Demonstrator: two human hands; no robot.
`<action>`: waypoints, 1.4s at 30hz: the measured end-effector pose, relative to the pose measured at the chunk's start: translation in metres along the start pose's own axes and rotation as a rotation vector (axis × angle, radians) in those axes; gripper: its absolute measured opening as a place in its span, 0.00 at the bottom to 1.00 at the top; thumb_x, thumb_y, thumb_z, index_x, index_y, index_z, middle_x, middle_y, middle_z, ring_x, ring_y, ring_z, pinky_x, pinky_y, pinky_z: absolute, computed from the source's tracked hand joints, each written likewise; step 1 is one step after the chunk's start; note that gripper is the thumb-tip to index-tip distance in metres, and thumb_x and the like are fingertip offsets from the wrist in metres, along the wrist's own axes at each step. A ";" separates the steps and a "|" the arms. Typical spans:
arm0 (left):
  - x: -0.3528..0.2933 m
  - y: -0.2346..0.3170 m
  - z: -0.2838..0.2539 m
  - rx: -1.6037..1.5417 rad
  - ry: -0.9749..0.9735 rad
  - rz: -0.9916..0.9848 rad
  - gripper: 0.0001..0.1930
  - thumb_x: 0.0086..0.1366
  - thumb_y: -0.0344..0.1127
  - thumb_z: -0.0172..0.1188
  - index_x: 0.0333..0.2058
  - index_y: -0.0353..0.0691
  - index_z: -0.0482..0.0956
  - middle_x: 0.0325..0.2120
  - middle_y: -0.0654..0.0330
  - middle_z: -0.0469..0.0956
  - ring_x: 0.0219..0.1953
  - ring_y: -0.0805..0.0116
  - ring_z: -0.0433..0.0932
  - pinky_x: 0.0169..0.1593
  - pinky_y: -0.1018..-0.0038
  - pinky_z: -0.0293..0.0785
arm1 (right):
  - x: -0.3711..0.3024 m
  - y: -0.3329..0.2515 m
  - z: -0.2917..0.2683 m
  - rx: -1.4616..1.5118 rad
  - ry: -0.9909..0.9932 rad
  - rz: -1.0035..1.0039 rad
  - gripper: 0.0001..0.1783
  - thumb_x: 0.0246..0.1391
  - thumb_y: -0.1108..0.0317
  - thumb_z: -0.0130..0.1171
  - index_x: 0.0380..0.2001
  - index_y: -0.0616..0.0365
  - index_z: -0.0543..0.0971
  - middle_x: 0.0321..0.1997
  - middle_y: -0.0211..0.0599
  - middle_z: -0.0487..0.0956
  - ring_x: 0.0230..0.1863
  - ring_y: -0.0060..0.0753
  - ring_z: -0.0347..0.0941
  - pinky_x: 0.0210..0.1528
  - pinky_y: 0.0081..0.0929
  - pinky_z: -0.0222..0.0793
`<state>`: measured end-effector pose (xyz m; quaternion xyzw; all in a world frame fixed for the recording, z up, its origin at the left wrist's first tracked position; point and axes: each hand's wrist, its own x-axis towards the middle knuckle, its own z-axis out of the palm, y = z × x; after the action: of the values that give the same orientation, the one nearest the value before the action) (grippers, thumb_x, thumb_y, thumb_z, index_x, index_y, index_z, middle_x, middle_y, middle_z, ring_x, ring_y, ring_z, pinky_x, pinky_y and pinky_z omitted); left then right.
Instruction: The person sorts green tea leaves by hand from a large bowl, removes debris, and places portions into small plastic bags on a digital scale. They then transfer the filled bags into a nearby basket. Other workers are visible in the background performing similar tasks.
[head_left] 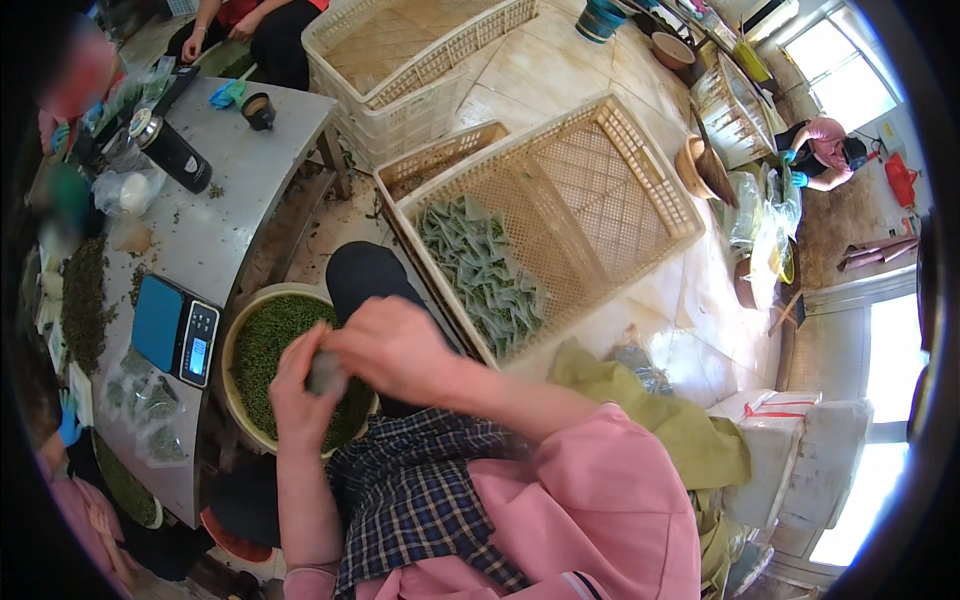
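Note:
My left hand (300,388) is held up over a round basin (229,365) of green granules (268,345), its fingers closed on a small greyish translucent pouch (325,374). Against the pouch's other side, my right hand (390,345) has its fingers bent in a pinch, blurred by motion. Part of the pouch is hidden between the fingers, so its contents do not show. Ahead and to the right, several similar pale mesh pouches (480,280) with green inside lie along the left side of a shallow beige plastic crate (640,165).
To the left is a metal table (235,130) with a digital scale (178,328), a black thermos (170,150), a cup (258,110) and plastic bags (150,405). Stacked crates (400,120) stand ahead. Co-workers sit around the table; another person (825,155) is at the far right.

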<state>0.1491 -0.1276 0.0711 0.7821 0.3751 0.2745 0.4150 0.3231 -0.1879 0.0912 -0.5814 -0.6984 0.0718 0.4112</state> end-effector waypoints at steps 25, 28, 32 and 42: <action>-0.082 -0.229 -0.150 -0.565 1.525 -0.406 0.23 0.65 0.29 0.52 0.57 0.35 0.60 0.43 0.61 0.71 0.40 0.75 0.71 0.46 0.78 0.71 | -0.226 0.281 -0.055 -0.470 -0.134 0.935 0.13 0.47 0.63 0.59 0.28 0.65 0.79 0.27 0.49 0.80 0.33 0.45 0.78 0.39 0.37 0.72; -0.080 -0.266 -0.206 -0.746 1.638 -0.570 0.26 0.62 0.29 0.58 0.56 0.37 0.60 0.44 0.59 0.70 0.41 0.68 0.72 0.44 0.70 0.75 | -0.121 0.228 -0.038 -0.190 0.159 0.798 0.08 0.52 0.71 0.56 0.30 0.67 0.78 0.31 0.43 0.81 0.34 0.36 0.78 0.40 0.30 0.72; -0.068 -0.270 -0.234 -0.729 1.524 -0.710 0.16 0.60 0.31 0.61 0.46 0.39 0.68 0.40 0.58 0.72 0.40 0.70 0.72 0.33 0.71 0.78 | -0.012 0.131 0.015 -0.003 0.444 0.270 0.08 0.51 0.82 0.54 0.33 0.62 0.78 0.41 0.43 0.79 0.45 0.38 0.75 0.49 0.32 0.70; 0.004 -0.169 -0.218 -0.497 1.234 -0.094 0.04 0.64 0.28 0.54 0.37 0.39 0.71 0.43 0.57 0.74 0.46 0.68 0.73 0.47 0.72 0.76 | -0.025 -0.009 0.198 0.055 -0.505 0.112 0.06 0.47 0.71 0.56 0.29 0.59 0.78 0.31 0.44 0.79 0.36 0.45 0.77 0.37 0.39 0.73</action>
<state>-0.0706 0.0358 0.0368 0.3453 0.5029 0.7319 0.3036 0.1853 -0.1379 -0.0449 -0.5715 -0.7434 0.2561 0.2349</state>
